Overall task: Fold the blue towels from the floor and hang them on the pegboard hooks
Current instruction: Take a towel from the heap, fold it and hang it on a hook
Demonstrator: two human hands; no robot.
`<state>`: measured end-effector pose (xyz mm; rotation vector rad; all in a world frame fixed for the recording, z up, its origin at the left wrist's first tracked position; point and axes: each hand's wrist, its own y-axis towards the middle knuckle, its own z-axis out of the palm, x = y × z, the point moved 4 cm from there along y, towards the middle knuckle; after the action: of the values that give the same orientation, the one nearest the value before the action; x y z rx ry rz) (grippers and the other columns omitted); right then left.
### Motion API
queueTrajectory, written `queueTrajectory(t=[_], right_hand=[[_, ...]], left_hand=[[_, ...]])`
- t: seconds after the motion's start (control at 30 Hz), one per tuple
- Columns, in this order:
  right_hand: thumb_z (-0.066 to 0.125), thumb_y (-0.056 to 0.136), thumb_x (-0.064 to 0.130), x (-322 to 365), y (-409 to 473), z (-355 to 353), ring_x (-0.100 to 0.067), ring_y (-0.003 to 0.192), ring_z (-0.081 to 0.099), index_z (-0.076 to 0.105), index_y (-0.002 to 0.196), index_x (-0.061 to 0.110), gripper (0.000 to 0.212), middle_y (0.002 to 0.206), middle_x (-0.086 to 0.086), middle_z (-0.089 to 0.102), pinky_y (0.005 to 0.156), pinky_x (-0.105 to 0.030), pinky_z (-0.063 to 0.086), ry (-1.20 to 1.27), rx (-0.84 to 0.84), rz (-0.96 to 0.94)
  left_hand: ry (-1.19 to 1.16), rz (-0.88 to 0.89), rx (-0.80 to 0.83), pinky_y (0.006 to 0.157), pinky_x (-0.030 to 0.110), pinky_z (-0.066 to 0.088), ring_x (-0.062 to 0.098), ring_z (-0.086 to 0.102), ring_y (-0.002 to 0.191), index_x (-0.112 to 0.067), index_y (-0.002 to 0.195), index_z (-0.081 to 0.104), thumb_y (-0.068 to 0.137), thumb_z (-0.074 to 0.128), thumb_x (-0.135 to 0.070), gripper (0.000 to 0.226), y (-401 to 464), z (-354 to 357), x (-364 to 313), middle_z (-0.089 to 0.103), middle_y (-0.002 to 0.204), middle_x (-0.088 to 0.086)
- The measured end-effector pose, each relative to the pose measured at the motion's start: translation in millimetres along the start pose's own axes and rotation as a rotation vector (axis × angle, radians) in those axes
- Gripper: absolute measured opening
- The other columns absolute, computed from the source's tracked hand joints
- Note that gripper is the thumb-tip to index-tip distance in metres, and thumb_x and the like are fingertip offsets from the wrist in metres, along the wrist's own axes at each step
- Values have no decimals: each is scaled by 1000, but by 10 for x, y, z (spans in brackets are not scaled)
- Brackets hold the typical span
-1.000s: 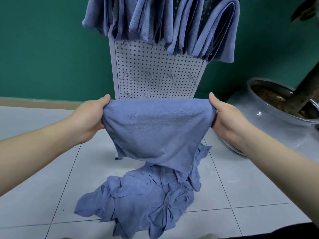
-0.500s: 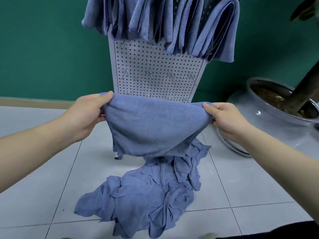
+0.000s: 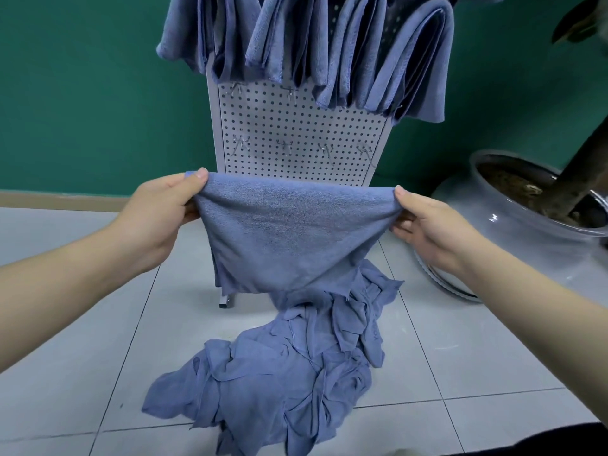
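Green wall [image 3: 82,93] fills upper frame. Beige baseboard [image 3: 65,200] runs along its foot at left. Pale grey tiled floor [image 3: 98,340] across lower frame. Glossy grey plant pot [image 3: 526,245] at right edge holds soil and dark trunk [image 3: 582,172]; dark leaf [image 3: 579,24] at upper right corner.

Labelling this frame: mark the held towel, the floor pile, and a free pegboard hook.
held towel [image 3: 289,232]: head view, middle of the hanging face.
floor pile [image 3: 279,383]: head view, centre of the crumpled heap.
free pegboard hook [image 3: 284,147]: head view, bare metal hook in the middle row.
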<state>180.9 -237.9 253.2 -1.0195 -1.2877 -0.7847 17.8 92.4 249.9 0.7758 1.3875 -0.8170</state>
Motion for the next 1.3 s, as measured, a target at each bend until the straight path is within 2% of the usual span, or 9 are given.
queueTrajectory(t=[0.2,0.33,0.53,0.67,0.8,0.9,1.0,1.1,1.3], right_hand=[[58,104,18,52,-19,-23,-19,105,72,73,115,8,21,116,-6,77,103,-34,52,-26,28,-83],[60,103,13,130,-67,-25,-23,99,72,71,119,-1,24,117,-16,75,93,-30,56,-54,-4,-141],[67,99,11,234,-99,-42,-22,77,69,72,91,9,9,90,-8,74,70,-33,57,-70,-97,-226],[70,98,12,273,-116,-41,-17,68,65,67,88,12,10,73,0,70,65,-33,53,-103,-130,-260],[75,94,10,267,-120,-67,-9,62,63,53,96,16,23,64,6,61,63,-33,52,-84,-173,-262],[70,96,8,243,-115,-45,-11,72,69,58,123,4,30,76,2,74,81,-34,56,-7,-80,-125],[63,99,6,108,-134,29,-21,90,67,69,102,-2,11,74,-4,73,98,-35,55,52,2,161],[63,100,9,-63,-139,22,-19,85,69,69,97,4,8,75,-5,73,90,-33,58,-7,-15,293],[67,100,16,-104,-70,-23,-22,89,68,68,103,7,9,90,-9,70,79,-31,56,-9,-113,323]], left_hand=[[9,32,5,93,31,56,19,72,97,-8,103,73,104,56,-15,18,-3,-51,-46,76,112,11],[4,44,-64,84,29,58,21,66,89,-12,88,72,102,61,-17,18,-21,-86,-93,73,98,8],[5,26,-78,67,21,59,24,57,80,-12,79,66,98,67,-17,20,-40,-101,-136,62,86,13],[8,20,-149,61,19,57,10,62,59,-13,75,66,96,70,-13,21,-58,-105,-131,68,63,-5],[-19,-3,-261,68,25,61,12,65,64,-13,85,61,91,77,-12,17,-44,-153,-132,67,74,2],[-42,-42,-274,75,31,61,13,65,68,-15,94,53,88,79,-12,27,-7,-185,-106,60,79,2],[36,-97,-101,77,26,63,15,73,80,-9,108,68,93,74,-12,16,5,-139,-41,76,93,4],[74,-148,-30,72,23,63,11,74,72,-5,94,73,96,68,-10,8,7,-155,75,77,94,7],[118,-232,-126,52,19,59,7,66,47,-7,79,62,97,69,-8,19,115,-218,200,67,78,10]])
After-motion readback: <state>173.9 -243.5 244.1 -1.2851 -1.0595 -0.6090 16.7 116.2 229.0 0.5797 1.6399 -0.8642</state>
